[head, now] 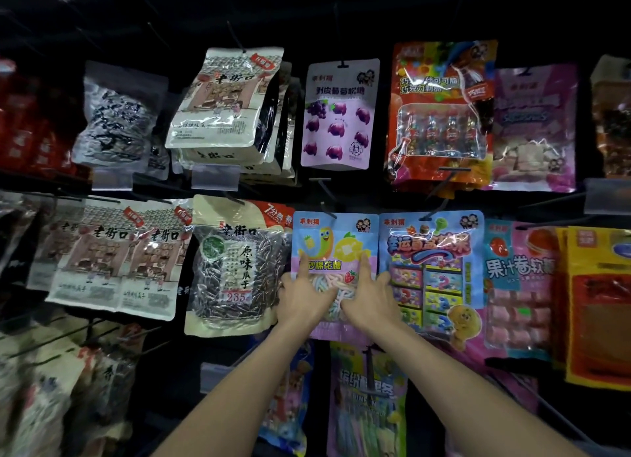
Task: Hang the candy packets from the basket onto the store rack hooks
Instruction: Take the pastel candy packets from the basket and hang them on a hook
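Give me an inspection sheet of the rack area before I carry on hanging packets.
Surface: black store rack, rows of thin hooks, mostly loaded.
Job's things: pastel blue-and-pink marshmallow candy packet appears hung on a black wire hook; basket not in view.
Clutter: clear sunflower-seed bag close on its left, blue toy-candy packet close on its right.
Hands: left hand and right hand rest on the packet's lower half, fingers spread.
Cables: nothing seen.
Surroundings: dim lighting; clear plastic price-tag holders on hook ends.
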Demonstrator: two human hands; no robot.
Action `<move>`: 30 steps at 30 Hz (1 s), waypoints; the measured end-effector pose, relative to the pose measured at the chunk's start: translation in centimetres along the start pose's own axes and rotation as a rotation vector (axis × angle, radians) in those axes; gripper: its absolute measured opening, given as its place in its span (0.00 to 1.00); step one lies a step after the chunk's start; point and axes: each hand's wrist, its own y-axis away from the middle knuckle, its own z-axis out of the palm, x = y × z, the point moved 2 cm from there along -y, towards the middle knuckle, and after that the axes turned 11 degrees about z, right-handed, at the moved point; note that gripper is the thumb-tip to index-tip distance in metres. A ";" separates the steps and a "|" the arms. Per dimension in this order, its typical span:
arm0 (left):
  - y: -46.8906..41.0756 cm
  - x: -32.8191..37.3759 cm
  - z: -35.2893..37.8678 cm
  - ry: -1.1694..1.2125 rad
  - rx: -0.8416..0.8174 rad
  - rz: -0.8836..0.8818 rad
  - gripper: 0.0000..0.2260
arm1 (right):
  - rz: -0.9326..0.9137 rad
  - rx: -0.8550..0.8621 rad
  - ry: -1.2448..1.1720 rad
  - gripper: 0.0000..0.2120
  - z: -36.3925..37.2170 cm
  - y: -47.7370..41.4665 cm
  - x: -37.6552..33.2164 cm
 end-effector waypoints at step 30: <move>1.4 -1.5 2.6 -0.505 -0.126 0.315 0.41 | -0.447 0.098 0.385 0.42 2.4 0.1 2.9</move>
